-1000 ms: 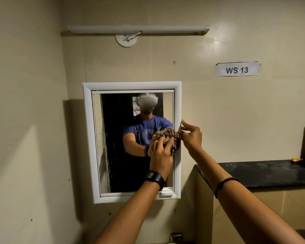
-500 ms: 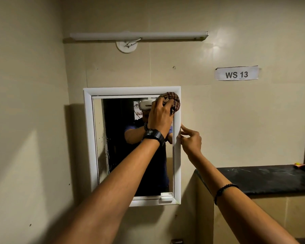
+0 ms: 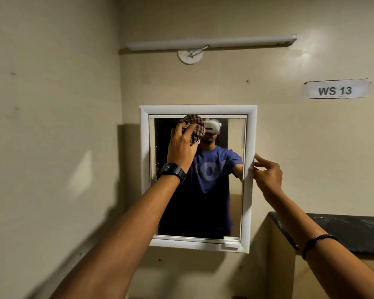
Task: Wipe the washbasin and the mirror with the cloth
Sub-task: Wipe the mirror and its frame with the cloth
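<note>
A white-framed mirror (image 3: 235,203) hangs on the beige wall straight ahead. My left hand (image 3: 181,151), with a black watch on the wrist, presses a bunched brown checked cloth (image 3: 193,127) against the upper left of the glass. My right hand (image 3: 268,174) holds the right side of the mirror frame with its fingertips at mid height. The washbasin is out of view below the frame's lower edge.
A dark stone counter (image 3: 343,231) runs along the right, below the mirror's level. A tube light (image 3: 212,43) is fixed above the mirror. A paper label reading WS 13 (image 3: 335,89) is stuck on the wall at the upper right. The left wall stands close.
My left hand has carried the cloth up from the mirror's right middle to its top right, then leftward across the top of the glass. My right hand has stayed on the frame's right side.
</note>
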